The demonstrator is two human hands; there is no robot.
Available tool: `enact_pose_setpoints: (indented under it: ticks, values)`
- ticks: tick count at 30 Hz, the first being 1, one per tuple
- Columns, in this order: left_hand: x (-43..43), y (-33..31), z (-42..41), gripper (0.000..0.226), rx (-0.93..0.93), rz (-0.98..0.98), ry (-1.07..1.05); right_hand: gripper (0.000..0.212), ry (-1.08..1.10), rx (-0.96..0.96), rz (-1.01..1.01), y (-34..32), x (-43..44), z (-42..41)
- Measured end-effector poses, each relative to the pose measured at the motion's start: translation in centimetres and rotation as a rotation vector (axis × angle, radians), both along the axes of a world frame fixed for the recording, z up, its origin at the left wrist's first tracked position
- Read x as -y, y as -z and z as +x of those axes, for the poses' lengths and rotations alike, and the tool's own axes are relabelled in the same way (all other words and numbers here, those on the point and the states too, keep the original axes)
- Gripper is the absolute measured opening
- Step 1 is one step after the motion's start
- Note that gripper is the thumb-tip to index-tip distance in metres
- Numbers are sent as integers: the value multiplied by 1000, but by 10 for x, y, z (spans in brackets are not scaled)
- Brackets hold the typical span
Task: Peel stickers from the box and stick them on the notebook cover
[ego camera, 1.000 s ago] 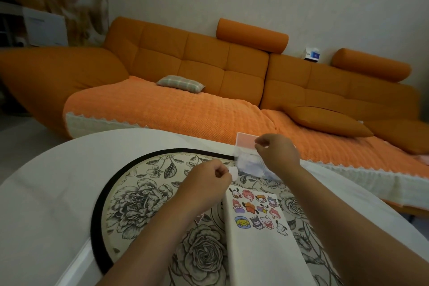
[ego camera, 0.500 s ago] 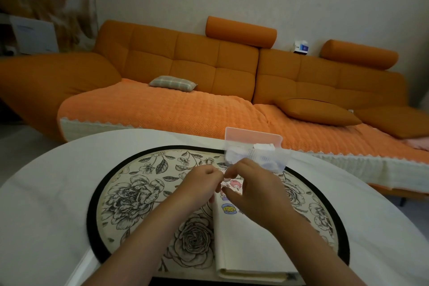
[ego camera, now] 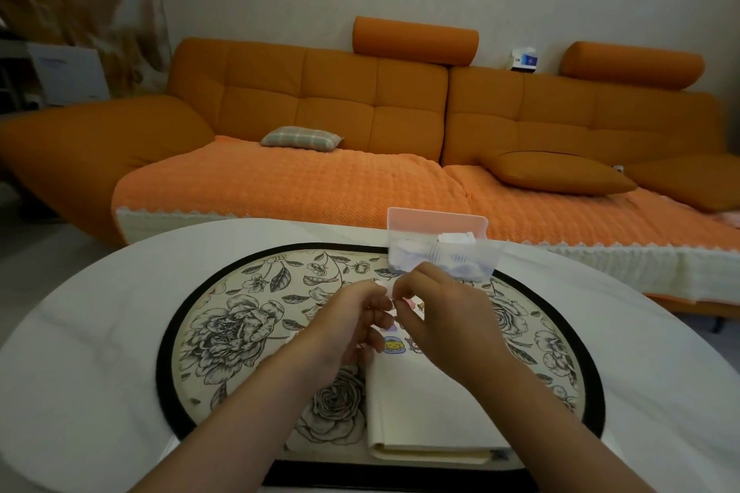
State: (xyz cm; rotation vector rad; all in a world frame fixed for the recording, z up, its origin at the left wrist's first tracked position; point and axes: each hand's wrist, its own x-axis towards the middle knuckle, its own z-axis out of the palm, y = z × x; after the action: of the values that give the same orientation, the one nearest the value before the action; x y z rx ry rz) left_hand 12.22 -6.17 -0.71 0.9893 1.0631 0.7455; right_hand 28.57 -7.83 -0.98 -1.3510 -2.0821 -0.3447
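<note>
A cream notebook (ego camera: 424, 408) lies on the floral mat, with several cartoon stickers (ego camera: 394, 345) on the far part of its cover. My left hand (ego camera: 344, 326) and my right hand (ego camera: 444, 316) meet above that part, fingertips together, pinching a small pale sticker piece (ego camera: 385, 289) between them. Just beyond my hands stands the clear plastic sticker box (ego camera: 444, 242) with a pink back wall, holding several white and bluish sheets. My hands hide most of the stickers on the cover.
The notebook rests on a round black-rimmed floral mat (ego camera: 240, 316) on a white round table (ego camera: 80, 352). Past the table's far edge stands an orange sofa (ego camera: 320, 172) with a checked pillow (ego camera: 301, 138) and orange cushions.
My right hand left the box and came down to meet my left hand over the notebook's far end. The view shifted, so the box now shows in full.
</note>
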Motion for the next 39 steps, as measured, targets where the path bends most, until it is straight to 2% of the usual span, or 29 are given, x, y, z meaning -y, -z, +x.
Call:
enact_pose_setpoints:
  ticks: [2, 3, 5, 7, 9, 12, 16, 21, 26, 29, 33, 37, 39]
  values:
    - [-2, -2, -1, 48, 96, -34, 5, 5, 39, -73, -61, 1, -1, 1]
    - [-3, -5, -3, 54, 120, -27, -18, 6, 56, -189, -154, -1, -1, 1]
    - [-4, -7, -6, 50, 17, 105, -88, 11, 11, -618, -469, -6, -1, 1]
    - [-3, -5, -6, 31, -159, 306, -129, 14, -60, -944, -786, -13, 0, 5]
    - [-2, -2, -4, 19, -258, 448, -99, 14, -104, -1073, -936, -14, 2, 11]
    - [1, 2, 1, 15, -303, 537, -85, 16, -157, -1160, -1061, -13, 1, 15]
    - [1, 4, 4, 14, -323, 592, -113, 11, -164, -1164, -1097, -13, 2, 16]
    - [1, 9, -1, 17, -466, 678, -103, 20, 28, -923, -855, -13, 6, 15]
    - [6, 11, -7, 14, -568, 767, -59, 13, -63, -841, -733, -15, 12, 13]
    - [11, 10, -9, 14, -615, 798, -32, 16, -59, -766, -706, -15, 15, 11]
    - [16, 6, -13, 15, -632, 732, -29, 18, -29, -750, -711, -18, 17, 9]
    - [17, 4, -15, 11, -539, 545, 12, 18, 46, -730, -754, -15, 19, 7]
    - [18, 7, -19, 16, -581, 546, 12, 19, 90, -714, -763, -12, 18, 8]
